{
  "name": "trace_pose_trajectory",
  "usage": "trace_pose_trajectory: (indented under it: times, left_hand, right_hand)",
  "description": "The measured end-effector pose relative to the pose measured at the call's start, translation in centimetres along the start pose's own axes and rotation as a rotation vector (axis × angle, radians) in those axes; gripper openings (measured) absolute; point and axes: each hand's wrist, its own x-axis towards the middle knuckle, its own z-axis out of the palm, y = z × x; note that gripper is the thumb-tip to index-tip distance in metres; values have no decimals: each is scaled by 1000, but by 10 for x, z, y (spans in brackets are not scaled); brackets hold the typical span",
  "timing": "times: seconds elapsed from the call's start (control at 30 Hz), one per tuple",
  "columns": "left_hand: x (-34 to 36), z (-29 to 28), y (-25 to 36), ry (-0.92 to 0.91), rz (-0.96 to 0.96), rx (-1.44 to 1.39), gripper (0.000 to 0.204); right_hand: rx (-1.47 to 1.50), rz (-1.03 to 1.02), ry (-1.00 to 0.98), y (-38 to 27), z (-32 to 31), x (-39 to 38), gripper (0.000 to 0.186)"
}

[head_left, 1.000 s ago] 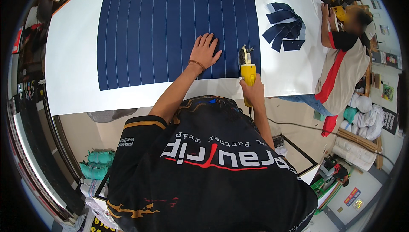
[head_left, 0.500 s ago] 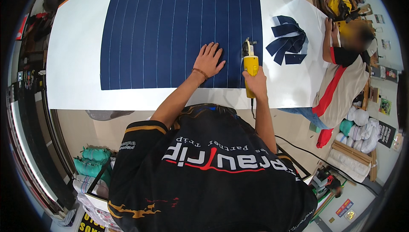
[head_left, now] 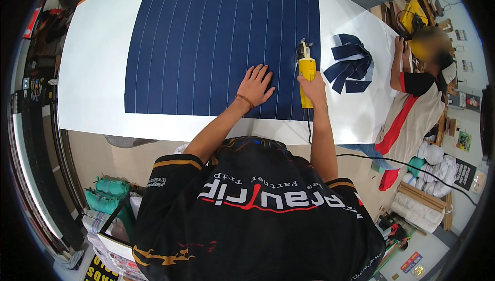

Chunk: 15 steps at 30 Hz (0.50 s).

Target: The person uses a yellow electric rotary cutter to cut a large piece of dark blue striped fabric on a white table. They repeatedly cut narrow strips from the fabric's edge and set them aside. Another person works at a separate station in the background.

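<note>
A large dark blue cloth [head_left: 201,49] marked with several pale lengthwise lines lies flat on a white table. My left hand [head_left: 254,85] rests palm down on it, fingers spread, a bracelet at the wrist. My right hand [head_left: 315,91] is wrapped round the yellow body of an electric fabric cutter [head_left: 307,68]. The cutter's metal head stands on the cloth near its right edge, pointing away from me. Its blade and the cut cannot be made out. A dark cord runs back from its handle.
A pile of cut blue strips [head_left: 350,67] lies right of the cloth on the white table [head_left: 93,75]. At the table's right end stands another person [head_left: 407,116], hands at the edge. A black cable [head_left: 412,165] trails off rightward. Wrapped green bundles [head_left: 108,198] are at lower left.
The cutter and my right hand have moved a little farther from me along the cloth. My left hand stays about where it was on the cloth. The whole view has shifted slightly.
</note>
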Motion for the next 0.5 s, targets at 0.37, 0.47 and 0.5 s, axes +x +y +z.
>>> trace_pose_trajectory:
  times: [0.37, 0.47, 0.5]
  left_hand:
    - [1, -3, 0, -22, -2, -28, 57]
    - [1, -3, -1, -23, -2, -29, 57]
    - [1, -3, -1, -27, -4, -28, 57]
  right_hand:
    - [21, -75, 15, -27, -4, 75, 74]
    - [16, -85, 8, -40, -9, 90, 75]
    - [18, -85, 12, -45, -10, 95, 75]
